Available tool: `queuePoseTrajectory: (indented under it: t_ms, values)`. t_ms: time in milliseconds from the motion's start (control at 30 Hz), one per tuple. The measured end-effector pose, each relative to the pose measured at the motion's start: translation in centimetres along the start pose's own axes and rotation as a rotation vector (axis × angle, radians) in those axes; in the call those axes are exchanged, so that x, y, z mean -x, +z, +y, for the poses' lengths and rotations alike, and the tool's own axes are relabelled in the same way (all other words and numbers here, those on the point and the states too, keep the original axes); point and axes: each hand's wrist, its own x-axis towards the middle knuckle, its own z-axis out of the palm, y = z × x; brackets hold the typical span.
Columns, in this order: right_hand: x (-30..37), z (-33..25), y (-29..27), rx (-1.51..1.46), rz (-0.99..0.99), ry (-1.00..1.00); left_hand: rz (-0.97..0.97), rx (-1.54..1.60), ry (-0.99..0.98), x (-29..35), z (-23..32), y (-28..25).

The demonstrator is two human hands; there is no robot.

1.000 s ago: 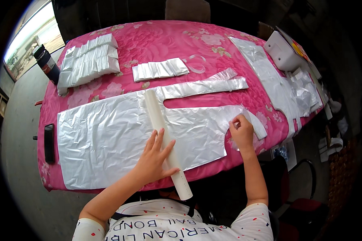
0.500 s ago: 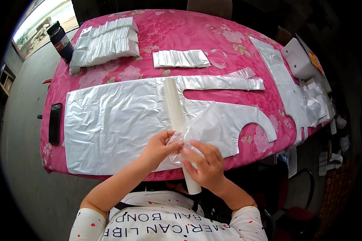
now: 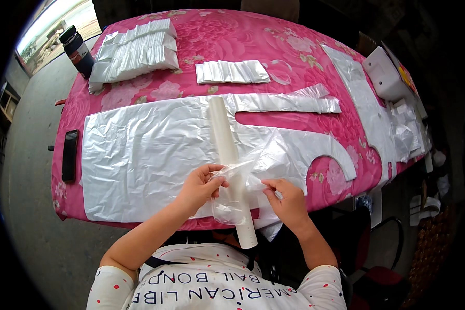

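Note:
A sheet of thin clear plastic film [image 3: 230, 211] is stretched loosely between my hands. My left hand [image 3: 200, 184] pinches one side of it, fingers curled, left of a pale tube [image 3: 223, 129]. To the right of the tube, my right hand [image 3: 288, 202] grips the film's other side between thumb and forefinger. The tube lies across a flat, creased white plastic apron [image 3: 139, 160], and its near end sticks out past the table edge. Toward the right, the apron narrows into straps and a curved cut-out. Film covers the tube's middle in part.
On the pink floral tablecloth [image 3: 212, 39], folded white plastic packets [image 3: 139, 54] pile up at the far left. A smaller row of packets [image 3: 232, 72] lies beyond the apron. A phone [image 3: 70, 156], a dark bottle [image 3: 77, 51], another apron [image 3: 354, 93] and a white box [image 3: 382, 75] are around them.
My right hand has moved right and slightly down, away from my left. The film between them has opened out across the tube, with part drooping below the table edge.

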Motion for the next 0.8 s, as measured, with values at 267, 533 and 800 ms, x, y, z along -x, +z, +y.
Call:
queuePoseTrajectory:
  t_ms: [267,533,800]
  values:
    - [-4.5,11.2,-9.8,-0.075,0.236,0.346,-0.015,0.074,-0.072,0.5,0.6,-3.7]
    - [-3.4,10.5,-10.9,0.494,0.601,-0.005,0.046,-0.12,-0.092,2.7,0.9,-9.8]
    - [4.6,-3.1,1.6,0.094,-0.352,0.287,0.384,-0.146,-0.168,7.8,3.0,-20.6]
